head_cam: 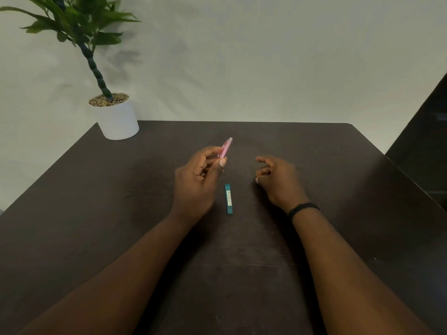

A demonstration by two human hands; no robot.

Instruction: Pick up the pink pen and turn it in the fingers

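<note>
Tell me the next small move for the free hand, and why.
Probably bring the right hand down to the teal case. The left hand already pinches the pink pen, the right hand holds nothing with fingers loosely curled, and the case lies flat on the table between both hands.

Table (314,165) open; potted plant (118,117) blocks far-left corner.

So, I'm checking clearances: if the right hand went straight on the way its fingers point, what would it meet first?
The right hand has loosely curled fingers pointing left, toward the left hand and its pink pen. Likely it meets that hand's thumb first; the teal case lies nearer the person, apparently off that line.
</note>
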